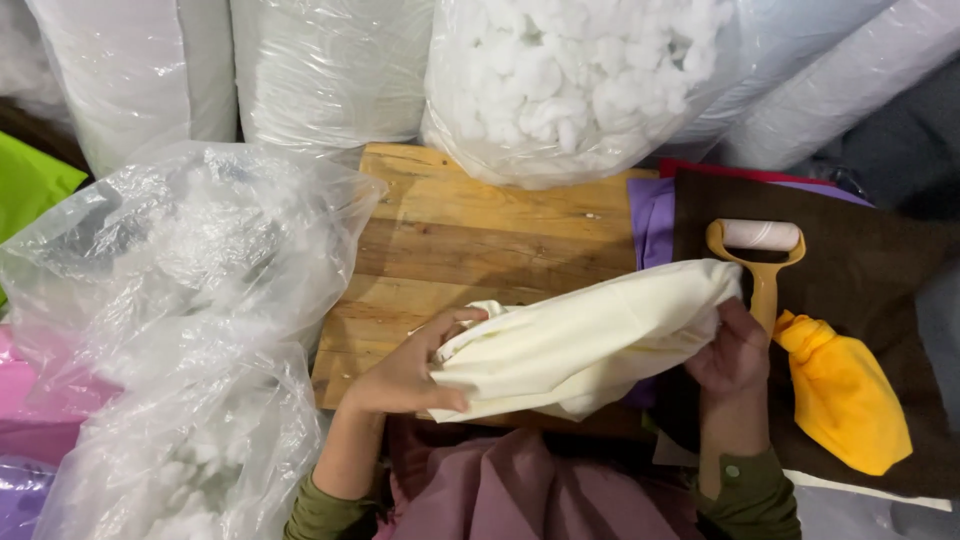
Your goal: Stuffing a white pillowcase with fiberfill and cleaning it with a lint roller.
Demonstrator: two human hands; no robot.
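Observation:
A cream cloth cover [590,340] is stretched between both hands over the wooden table [450,240]. My left hand [405,375] grips its left end, thumb under and fingers curled over the folded edge. My right hand [735,350] pinches its right end, just below a yellow-handled lint roller [760,250]. The cover looks limp and flat.
A clear plastic bag of white stuffing [180,330] bulges at the left. Another bag of white fibre balls [580,80] rests at the table's back. Brown fabric [870,270], purple fabric [652,215] and a small yellow stuffed piece [845,395] lie at the right. White rolls stand behind.

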